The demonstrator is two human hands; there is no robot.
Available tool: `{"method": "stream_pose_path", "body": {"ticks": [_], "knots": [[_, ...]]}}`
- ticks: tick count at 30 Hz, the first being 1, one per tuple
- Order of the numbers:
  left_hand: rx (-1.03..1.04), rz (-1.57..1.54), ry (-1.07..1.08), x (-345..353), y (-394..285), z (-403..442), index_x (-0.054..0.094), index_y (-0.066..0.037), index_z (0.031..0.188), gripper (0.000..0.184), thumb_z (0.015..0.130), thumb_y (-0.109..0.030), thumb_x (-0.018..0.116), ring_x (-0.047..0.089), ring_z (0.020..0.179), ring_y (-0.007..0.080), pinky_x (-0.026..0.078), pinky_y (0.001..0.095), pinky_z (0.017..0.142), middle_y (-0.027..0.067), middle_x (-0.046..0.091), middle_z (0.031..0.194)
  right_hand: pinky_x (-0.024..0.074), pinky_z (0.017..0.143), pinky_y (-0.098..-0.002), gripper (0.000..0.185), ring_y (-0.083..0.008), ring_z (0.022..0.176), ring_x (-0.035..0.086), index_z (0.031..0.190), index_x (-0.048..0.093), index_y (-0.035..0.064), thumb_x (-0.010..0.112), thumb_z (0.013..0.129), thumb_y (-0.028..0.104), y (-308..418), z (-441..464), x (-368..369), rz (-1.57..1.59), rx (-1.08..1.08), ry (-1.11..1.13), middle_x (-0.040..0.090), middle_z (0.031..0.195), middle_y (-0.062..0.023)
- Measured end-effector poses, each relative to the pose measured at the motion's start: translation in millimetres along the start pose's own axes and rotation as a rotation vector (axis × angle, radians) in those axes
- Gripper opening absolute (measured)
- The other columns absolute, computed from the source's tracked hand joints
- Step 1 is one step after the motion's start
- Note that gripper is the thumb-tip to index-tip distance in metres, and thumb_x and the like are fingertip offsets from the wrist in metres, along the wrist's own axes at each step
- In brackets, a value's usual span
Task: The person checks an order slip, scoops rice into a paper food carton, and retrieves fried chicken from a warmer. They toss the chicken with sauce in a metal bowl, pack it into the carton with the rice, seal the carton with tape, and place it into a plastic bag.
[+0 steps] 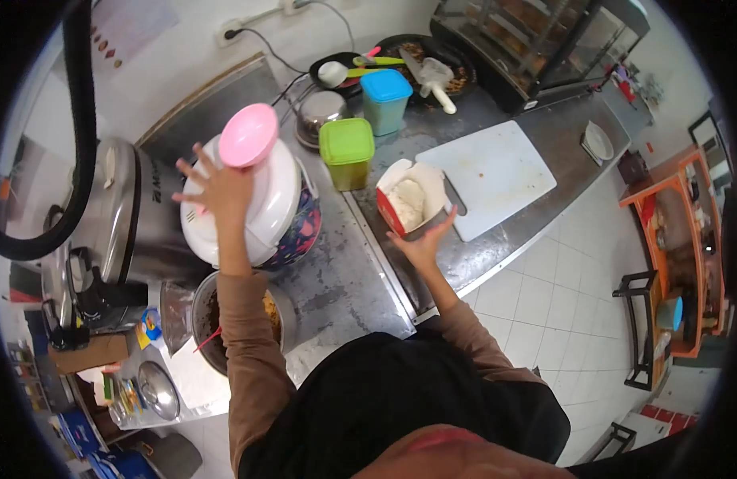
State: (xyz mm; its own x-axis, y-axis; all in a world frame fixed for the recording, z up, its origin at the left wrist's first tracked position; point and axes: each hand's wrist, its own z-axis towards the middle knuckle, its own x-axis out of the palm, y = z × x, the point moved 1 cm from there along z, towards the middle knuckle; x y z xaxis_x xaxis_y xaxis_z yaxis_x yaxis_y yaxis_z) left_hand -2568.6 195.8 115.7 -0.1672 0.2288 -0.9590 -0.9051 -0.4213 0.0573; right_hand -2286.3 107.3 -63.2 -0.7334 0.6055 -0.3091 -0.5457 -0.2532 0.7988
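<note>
Evidently we're at a holding step: our right hand (423, 249) grips the paper box (391, 213) of white food (408, 201) mid-frame. Our left hand (225, 193) spreads wide by the white lid (266, 214), upper left, contact unclear; grasping there would call for curled fingers.

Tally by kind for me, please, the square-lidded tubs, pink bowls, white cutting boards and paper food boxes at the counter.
Square-lidded tubs: 2
Pink bowls: 1
White cutting boards: 1
Paper food boxes: 1
Total: 5
</note>
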Motion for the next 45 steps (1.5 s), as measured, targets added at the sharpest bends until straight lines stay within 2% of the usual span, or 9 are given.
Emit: {"method": "stream_pose_path", "body": {"ticks": [12, 16, 19, 24, 25, 29, 32, 36, 45], "knots": [[-0.458, -0.079, -0.051, 26.2, 38.5, -28.4, -0.001, -0.029, 0.128, 0.088, 0.064, -0.052, 0.056, -0.002, 0.116, 0.0496, 0.013, 0.0693, 0.079, 0.0088, 0.0, 0.135, 0.0336, 0.088, -0.0337, 0.094, -0.0225, 0.106, 0.037, 0.119, 0.021, -0.0018, 0.079, 0.047, 0.016, -108.9, 131.6, -125.5, 0.312, 0.147, -0.212, 0.035, 0.114, -0.0151], [-0.66, -0.028, -0.559, -4.8, -17.6, -75.7, 0.02, -0.022, 0.125, 0.072, 0.068, -0.046, 0.055, 0.015, 0.113, 0.0454, 0.02, 0.0616, 0.082, 0.0121, 0.018, 0.129, 0.034, 0.087, -0.0351, 0.088, -0.0241, 0.104, 0.038, 0.114, 0.024, -0.0008, 0.078, 0.047, 0.018, -198.2, 245.8, -206.4, -0.052, -0.005, -0.499, 0.034, 0.111, -0.0149], [-0.098, -0.141, -1.225, -31.3, -107.5, -85.8, 0.039, -0.006, 0.113, 0.053, 0.074, -0.037, 0.054, 0.04, 0.099, 0.0305, 0.035, 0.0444, 0.078, 0.0139, 0.043, 0.109, 0.0372, 0.085, -0.0364, 0.088, -0.0257, 0.102, 0.04, 0.114, 0.024, -0.0015, 0.078, 0.047, 0.018, -260.9, 313.2, -235.3, -0.122, 0.103, -0.618, 0.035, 0.11, -0.0156], [0.299, -0.77, -0.469, 4.2, -370.5, -17.2, 0.057, -0.011, 0.072, 0.009, 0.068, -0.019, 0.055, 0.051, 0.076, 0.0226, 0.029, 0.0399, 0.073, 0.006, 0.057, 0.072, 0.0412, 0.083, -0.037, 0.092, -0.0279, 0.101, 0.04, 0.115, 0.021, -0.0033, 0.077, 0.043, 0.006, -297.6, 371.0, -234.8, 0.791, 0.257, -0.394, 0.034, 0.109, -0.0178], [0.3, -0.769, -0.294, 13.7, -406.1, 1.5, 0.057, -0.012, 0.072, 0.013, 0.068, -0.023, 0.055, 0.051, 0.073, 0.0225, 0.027, 0.0417, 0.07, 0.0029, 0.057, 0.071, 0.0413, 0.082, -0.0383, 0.092, -0.0279, 0.102, 0.038, 0.116, 0.022, -0.004, 0.077, 0.042, 0.005, -338.7, 362.6, -234.5, -0.159, 0.047, -0.553, 0.031, 0.111, -0.0176], [0.182, -0.221, -0.288, 60.0, -505.7, 59.6, 0.059, -0.009, 0.074, 0.028, 0.06, -0.033, 0.06, 0.052, 0.073, 0.0228, 0.026, 0.0373, 0.071, 0.0071, 0.059, 0.073, 0.0297, 0.087, -0.0402, 0.073, -0.0299, 0.099, 0.038, 0.111, 0.031, -0.0053, 0.072, 0.056, 0.018, -299.1, 325.7, -222.1, -0.387, -0.112, -0.728, 0.035, 0.108, -0.02], [0.223, -0.138, 0.072, 72.2, -518.1, 72.9, 0.06, -0.007, 0.074, 0.031, 0.059, -0.034, 0.061, 0.052, 0.075, 0.0226, 0.025, 0.0377, 0.073, 0.0089, 0.059, 0.074, 0.0331, 0.082, -0.0328, 0.042, -0.0238, 0.095, 0.041, 0.106, 0.039, -0.0029, 0.058, 0.071, 0.011, -263.1, 283.4, -202.4, 0.0, 0.018, -0.319, 0.041, 0.102, -0.0142], [0.337, -0.242, -0.388, 64.6, -506.4, 38.2, 0.058, -0.008, 0.068, 0.014, 0.062, -0.02, 0.056, 0.051, 0.07, 0.0218, 0.028, 0.038, 0.069, 0.0074, 0.056, 0.067, 0.0408, 0.077, -0.0259, 0.013, -0.0176, 0.086, 0.05, 0.089, 0.051, -0.0044, 0.043, 0.08, 0.001, -211.2, 284.7, -157.2, 0.507, 0.118, 0.179, 0.049, 0.093, -0.0105], [0.435, -0.607, -0.515, 8.4, -448.6, -119.9, 0.056, -0.015, 0.078, 0.011, 0.068, -0.012, 0.053, 0.045, 0.076, 0.0136, 0.023, 0.0337, 0.068, -0.0041, 0.052, 0.078, 0.0362, 0.087, -0.033, 0.036, -0.0227, 0.105, 0.041, 0.117, 0.036, 0.0036, 0.043, 0.083, 0.015, -137.6, 315.2, -63.7, 1.367, 0.548, 0.659, 0.041, 0.113, -0.0105]]}}
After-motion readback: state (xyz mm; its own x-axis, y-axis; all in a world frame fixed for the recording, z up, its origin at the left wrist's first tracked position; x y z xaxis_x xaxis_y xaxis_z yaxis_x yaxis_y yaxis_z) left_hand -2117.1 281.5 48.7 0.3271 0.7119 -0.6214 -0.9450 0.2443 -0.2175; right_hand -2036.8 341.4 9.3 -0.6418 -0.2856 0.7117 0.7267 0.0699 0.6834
